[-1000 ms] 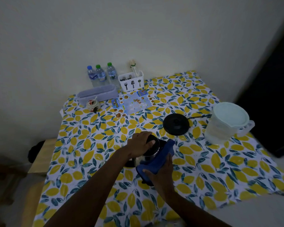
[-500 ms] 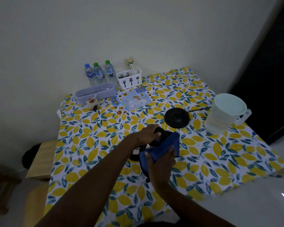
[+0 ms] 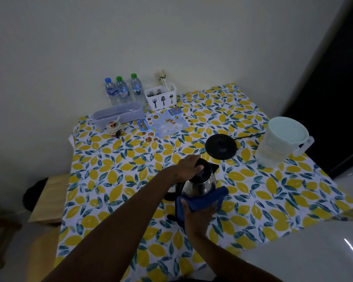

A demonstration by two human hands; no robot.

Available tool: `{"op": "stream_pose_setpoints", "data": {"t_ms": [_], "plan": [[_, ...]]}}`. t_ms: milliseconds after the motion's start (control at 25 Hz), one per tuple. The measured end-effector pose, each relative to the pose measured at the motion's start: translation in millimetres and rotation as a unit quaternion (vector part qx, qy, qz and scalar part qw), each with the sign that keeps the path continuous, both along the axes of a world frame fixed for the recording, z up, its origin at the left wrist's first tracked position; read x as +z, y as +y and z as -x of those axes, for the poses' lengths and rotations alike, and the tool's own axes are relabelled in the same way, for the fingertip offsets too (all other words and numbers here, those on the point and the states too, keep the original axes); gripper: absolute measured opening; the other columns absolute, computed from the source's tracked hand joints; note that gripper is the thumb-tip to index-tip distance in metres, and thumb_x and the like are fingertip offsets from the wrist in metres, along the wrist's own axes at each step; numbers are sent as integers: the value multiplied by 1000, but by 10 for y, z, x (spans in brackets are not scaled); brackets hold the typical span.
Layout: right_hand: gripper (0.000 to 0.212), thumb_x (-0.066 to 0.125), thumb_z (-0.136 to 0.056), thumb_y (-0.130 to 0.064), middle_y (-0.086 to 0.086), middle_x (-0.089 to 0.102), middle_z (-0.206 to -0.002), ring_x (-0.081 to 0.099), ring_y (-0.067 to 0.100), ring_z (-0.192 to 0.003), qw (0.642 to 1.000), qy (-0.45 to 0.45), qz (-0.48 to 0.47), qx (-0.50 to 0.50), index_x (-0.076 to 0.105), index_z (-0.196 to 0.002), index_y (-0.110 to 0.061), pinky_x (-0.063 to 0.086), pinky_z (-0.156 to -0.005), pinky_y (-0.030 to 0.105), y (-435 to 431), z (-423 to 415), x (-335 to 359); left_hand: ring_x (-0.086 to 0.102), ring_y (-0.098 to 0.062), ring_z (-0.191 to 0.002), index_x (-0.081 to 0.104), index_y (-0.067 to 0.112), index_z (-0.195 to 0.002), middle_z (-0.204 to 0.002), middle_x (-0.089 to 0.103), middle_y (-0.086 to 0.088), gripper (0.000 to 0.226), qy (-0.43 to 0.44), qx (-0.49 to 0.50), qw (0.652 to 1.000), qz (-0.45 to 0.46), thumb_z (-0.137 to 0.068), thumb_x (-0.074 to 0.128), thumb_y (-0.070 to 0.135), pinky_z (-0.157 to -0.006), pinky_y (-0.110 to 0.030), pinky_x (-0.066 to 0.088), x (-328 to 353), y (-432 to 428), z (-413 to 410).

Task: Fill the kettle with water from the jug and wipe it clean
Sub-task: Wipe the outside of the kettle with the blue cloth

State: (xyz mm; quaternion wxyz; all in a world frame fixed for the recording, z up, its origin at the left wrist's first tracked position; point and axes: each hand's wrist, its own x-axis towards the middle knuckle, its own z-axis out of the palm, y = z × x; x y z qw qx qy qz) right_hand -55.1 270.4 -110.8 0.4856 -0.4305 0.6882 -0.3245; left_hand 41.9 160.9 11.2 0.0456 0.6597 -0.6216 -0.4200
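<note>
A table is covered with a glossy cloth [image 3: 253, 192] printed with yellow lemons and teal leaves. Near its front middle stands a rounded steel kettle [image 3: 200, 185] with a shiny body and a black plastic lid and spout. The left hand [image 3: 189, 166] presses down on the lid, fingers curled over its top. The right hand [image 3: 200, 215] holds a soft, folded blue cloth [image 3: 204, 200] flat against the kettle's lower near side, palm spread on the fabric. Behind the kettle, apart from it, lies the flat round black base [image 3: 221, 146] with a thin cord running right. At the right edge sits a translucent plastic jug [image 3: 277, 144] with a pale green lid and a handle. Along the back wall stand 3 small capped water bottles [image 3: 123, 91], a white cutlery holder [image 3: 162, 97], a long lilac lidded box [image 3: 118, 115], a small round jar [image 3: 113, 127] and a printed leaflet [image 3: 165, 124].
</note>
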Motion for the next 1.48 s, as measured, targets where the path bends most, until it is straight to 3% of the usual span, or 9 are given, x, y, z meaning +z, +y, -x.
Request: {"op": "stream_pose_setpoints", "data": {"t_ms": [280, 480, 600, 720, 920, 1080, 1240, 1400, 1480], "plan": [[105, 62, -73, -65, 15, 23, -155, 31, 37, -137, 983, 81, 164, -1, 15, -151, -15, 45, -97, 52, -259, 53, 321, 3, -32, -150, 6, 18, -153, -164, -4, -6, 62, -3, -8, 1000, 5, -102, 36, 39, -120, -49, 16, -28, -32, -31], [123, 69, -61, -73, 17, 23, -157, 29, 40, -139, 978, 140, 152, 30, 14, -151, -11, 36, -106, 59, -308, 82, 237, 0, -31, -150, 6, 18, -153, -164, -5, -6, 63, -4, -7, 1000, 10, -102, 37, 38, -120, -51, 15, -41, -17, -3], [132, 73, -52, -74, 12, 20, -160, 22, 32, -146, 987, 83, 127, 48, 10, -152, -16, 29, -114, 55, -258, 180, -9, 2, -31, -150, 7, 19, -153, -164, -4, -6, 61, 0, -3, 1000, 11, -102, 36, 38, -120, -51, 17, -35, -18, -9], [127, 89, -51, -53, 12, 39, -149, 40, 33, -136, 991, -19, 122, 42, 18, -149, -16, 41, -107, 53, -341, 326, -177, 5, -31, -149, 8, 19, -152, -163, -2, -6, 60, 3, -2, 1000, 8, -103, 36, 38, -119, -49, 18, -16, -26, -9], [74, 82, -72, -9, 11, 58, -128, 59, 26, -118, 976, -135, 131, 111, 43, -135, -10, 54, -93, 41, -469, 625, -289, 5, -32, -149, 9, 20, -152, -163, -1, -5, 59, 3, 5, 1000, 6, -103, 36, 38, -119, -51, 17, -47, -33, -13], [74, 53, -83, -61, 9, 54, -137, 57, 23, -120, 966, -205, 10, 158, 34, -143, -22, 51, -95, 35, -742, 870, -193, 7, -34, -148, 11, 21, -152, -163, 2, -4, 58, 1, 17, 1000, 12, -103, 36, 38, -118, -54, 18, -101, -50, 11], [52, 35, -103, -37, 13, 61, -121, 65, 3, -95, 971, -218, -8, 96, 39, -141, -1, 51, -89, 22, -847, 743, 68, 13, -33, -146, 18, 18, -151, -161, 12, -7, 55, -19, 51, 997, 61, -102, 36, 37, -119, -50, 19, -202, -19, 93], [33, 40, -103, -24, 14, 59, -128, 59, 31, -117, 950, -282, -85, 108, 52, -129, -9, 44, -105, 51, -1085, 841, 189, 25, -33, -142, 25, 16, -149, -157, 25, -10, 51, -40, 74, 990, 117, -103, 35, 35, -116, -51, 24, -270, 20, 142], [30, 40, -102, -15, 14, 57, -129, 55, 34, -119, 942, -305, -101, 101, 51, -130, -15, 43, -104, 51, -1240, 951, 166, 28, -32, -141, 26, 20, -148, -156, 28, -7, 50, -63, 83, 987, 122, -102, 34, 38, -112, -56, 27, -285, 19, 148]]}}
